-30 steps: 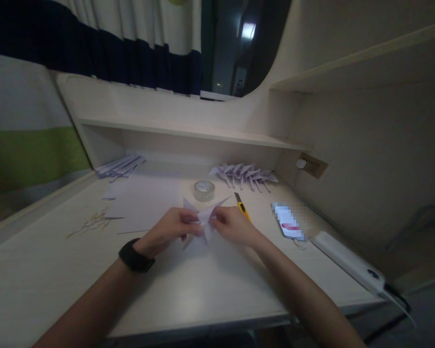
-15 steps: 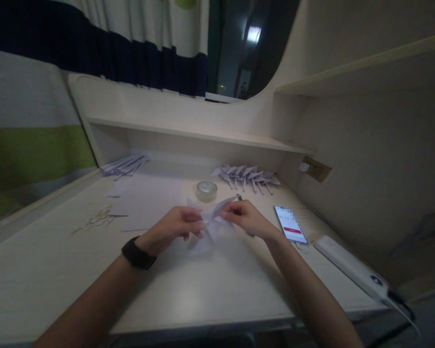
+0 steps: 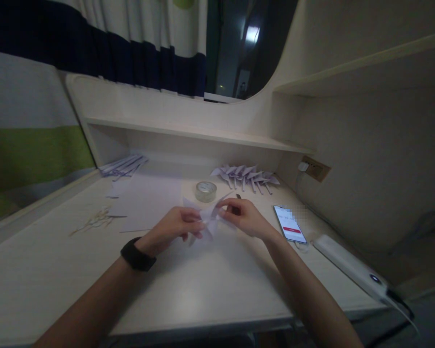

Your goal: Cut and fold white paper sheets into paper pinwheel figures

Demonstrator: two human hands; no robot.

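Both hands pinch a folded paper piece (image 3: 207, 218) above the bench (image 3: 210, 290).
Left hand (image 3: 174, 227) fingers grip its left side, right hand (image 3: 242, 217) fingers its upper flap; tape roll (image 3: 205, 191) just beyond.

No text or label can be read.

From the head view I saw the left hand (image 3: 174, 227) and the right hand (image 3: 244, 217) pinching a folded white paper piece (image 3: 207, 220) just above the desk (image 3: 210, 290). Behind it stood a tape roll (image 3: 205, 191); farther back lay folded paper shapes (image 3: 244, 175) (in a row). A phone (image 3: 290, 224) lay right of the hands.
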